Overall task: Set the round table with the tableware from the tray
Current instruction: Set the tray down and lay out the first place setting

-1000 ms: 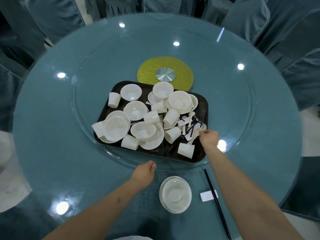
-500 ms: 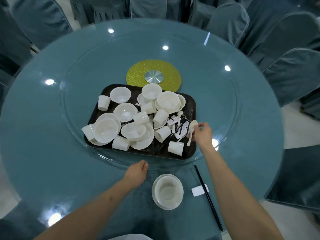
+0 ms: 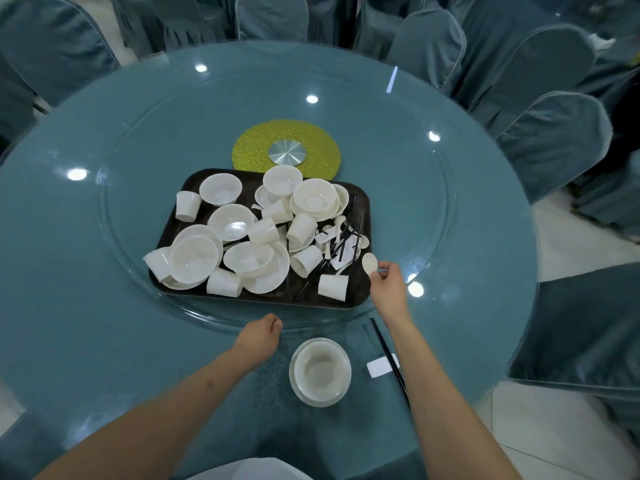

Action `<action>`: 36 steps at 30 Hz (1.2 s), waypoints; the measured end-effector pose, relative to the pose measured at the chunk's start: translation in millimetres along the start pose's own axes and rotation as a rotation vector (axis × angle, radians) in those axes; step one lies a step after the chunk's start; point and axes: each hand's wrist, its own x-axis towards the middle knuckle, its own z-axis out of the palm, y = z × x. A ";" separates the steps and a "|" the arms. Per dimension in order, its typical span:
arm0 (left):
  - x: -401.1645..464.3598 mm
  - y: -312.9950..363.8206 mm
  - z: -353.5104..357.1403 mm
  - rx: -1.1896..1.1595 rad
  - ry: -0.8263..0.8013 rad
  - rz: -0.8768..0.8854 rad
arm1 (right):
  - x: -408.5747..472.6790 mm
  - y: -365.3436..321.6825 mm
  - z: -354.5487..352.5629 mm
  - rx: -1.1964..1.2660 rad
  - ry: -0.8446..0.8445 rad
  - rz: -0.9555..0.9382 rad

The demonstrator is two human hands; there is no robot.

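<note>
Both hands are seen low in the head view: the right hand [image 3: 389,285] is held at the near right corner of the tray [image 3: 362,216], a white spoon [image 3: 370,263] pinched between thumb and fingertips with its bowl raised over the tray's rim, while the left hand [image 3: 258,339] is rested on the bench [image 3: 86,306] with fingers curled under and nothing held. The dark tray is crowded with white bowls, plates and cups, several cups tipped on their sides, and a tangle of black chopsticks, spoons and small white rests is heaped at its right end; one cup [image 3: 333,287] stands just beside the lifted spoon. Nearer the person, a bowl on a plate [image 3: 320,371] is set, with a pair of chopsticks [image 3: 389,362] laid across a white rest [image 3: 379,367] to its right. The tray is carried on a glass turntable [image 3: 398,188] with a gold disc [image 3: 252,147] at its hub. The round bench is covered in teal cloth and ringed by covered chairs [image 3: 550,140]. Both forearms are stretched forward, bare.
</note>
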 end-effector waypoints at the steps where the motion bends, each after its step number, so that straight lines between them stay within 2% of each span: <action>1: 0.1 -0.3 0.5 0.010 0.000 0.002 | -5.8 1.7 -2.5 0.010 -0.008 -0.001; 10: 1.8 -2.5 5.3 0.029 0.020 0.036 | -47.9 46.9 -25.2 -0.016 0.011 -0.034; 23: 2.5 -3.1 9.4 0.085 0.037 0.045 | -104.7 122.3 -47.8 -0.018 0.088 0.087; 31: 4.6 -4.7 10.1 0.098 0.035 0.054 | -117.3 157.9 -34.2 -0.230 0.061 0.096; 36: 4.7 -5.7 10.6 0.097 0.034 0.055 | -123.3 160.0 -28.0 -0.255 0.087 0.122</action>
